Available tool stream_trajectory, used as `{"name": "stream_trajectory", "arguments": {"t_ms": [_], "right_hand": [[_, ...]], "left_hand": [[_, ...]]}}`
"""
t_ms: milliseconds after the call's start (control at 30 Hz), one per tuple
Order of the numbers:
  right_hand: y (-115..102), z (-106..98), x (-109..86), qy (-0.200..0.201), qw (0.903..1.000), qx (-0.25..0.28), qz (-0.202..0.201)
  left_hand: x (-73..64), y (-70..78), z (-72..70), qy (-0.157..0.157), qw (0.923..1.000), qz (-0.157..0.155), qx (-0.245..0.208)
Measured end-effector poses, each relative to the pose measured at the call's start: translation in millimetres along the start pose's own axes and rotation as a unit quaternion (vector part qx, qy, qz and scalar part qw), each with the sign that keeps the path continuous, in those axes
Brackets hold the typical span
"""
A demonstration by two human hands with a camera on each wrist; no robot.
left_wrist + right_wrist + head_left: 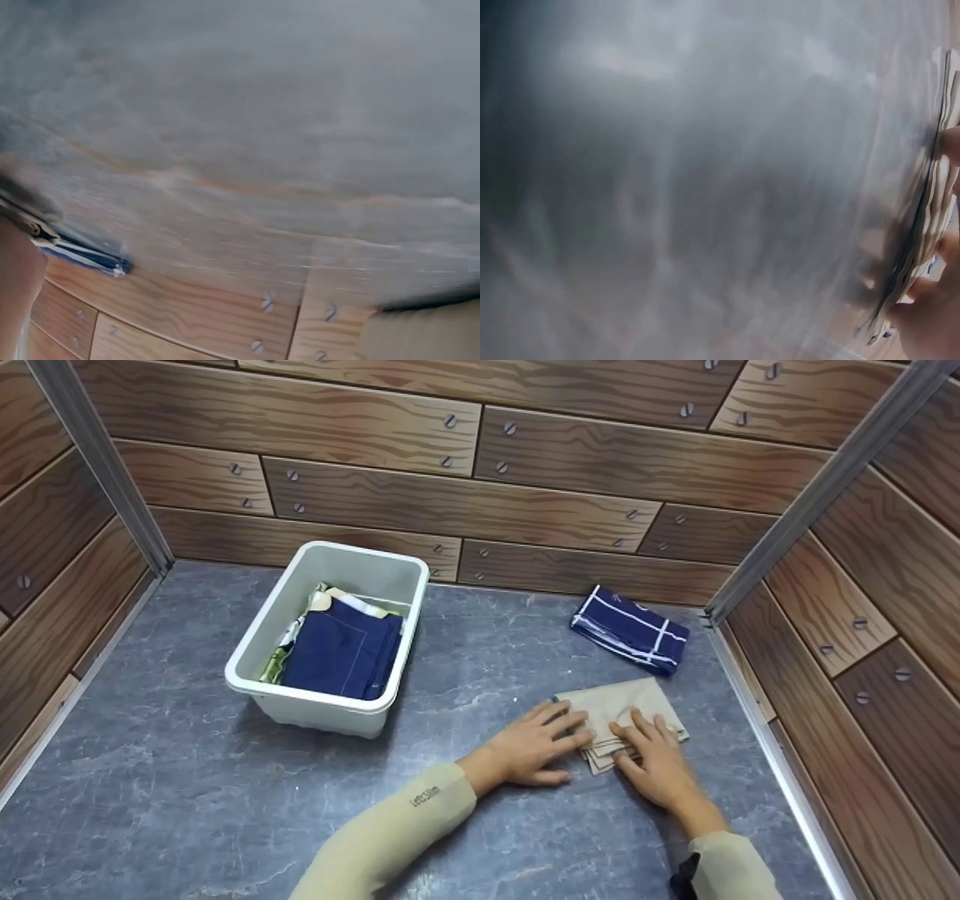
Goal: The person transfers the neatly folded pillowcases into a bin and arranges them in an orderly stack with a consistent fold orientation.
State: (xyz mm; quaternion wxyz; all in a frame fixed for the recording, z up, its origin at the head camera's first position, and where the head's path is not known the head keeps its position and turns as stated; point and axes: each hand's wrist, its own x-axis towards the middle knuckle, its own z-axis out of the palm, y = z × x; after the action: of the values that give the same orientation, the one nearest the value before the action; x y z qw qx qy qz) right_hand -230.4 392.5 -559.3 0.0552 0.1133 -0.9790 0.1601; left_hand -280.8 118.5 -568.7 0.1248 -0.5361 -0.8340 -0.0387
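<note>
A folded beige cloth [626,709] lies on the grey marbled surface, its layers showing along the near edge. My left hand [536,742] touches its left side with spread fingers. On the near right part of the cloth rests my right hand [656,765], fingers slightly bent and thumb by the near edge. The right wrist view shows the stacked cloth layers [930,202] edge-on beside the right fingers [949,247]. Just beyond, a folded navy cloth with white lines [630,630] lies flat; part of it [90,257] appears in the left wrist view.
A white plastic bin [319,712] stands at the left, holding a folded navy cloth [337,652] and green-and-white patterned fabric [274,664]. Wood-patterned walls [375,487] with metal corner strips [817,487] enclose the grey surface [187,795] at the back and sides.
</note>
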Motion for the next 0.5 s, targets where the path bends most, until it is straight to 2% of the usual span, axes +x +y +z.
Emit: {"name": "stream_trajectory", "arguments": {"t_ms": [200,367,500], "right_hand": [[-3.0,0.1,2.4,-0.007,0.9989,0.038,-0.026],[-6.7,2.0,5.5,0.012,0.9962,0.061,-0.060],[-10.4,5.2,9.3,0.013,0.9948,0.069,-0.074]], "left_hand": [[-6.2,-11.9,-4.8,-0.019,0.9953,-0.042,-0.085],[-9.3,-21.0,-6.9,0.019,0.9859,-0.060,-0.155],[-11.9,-26.5,-7.4,0.047,0.9782,-0.064,-0.192]]}}
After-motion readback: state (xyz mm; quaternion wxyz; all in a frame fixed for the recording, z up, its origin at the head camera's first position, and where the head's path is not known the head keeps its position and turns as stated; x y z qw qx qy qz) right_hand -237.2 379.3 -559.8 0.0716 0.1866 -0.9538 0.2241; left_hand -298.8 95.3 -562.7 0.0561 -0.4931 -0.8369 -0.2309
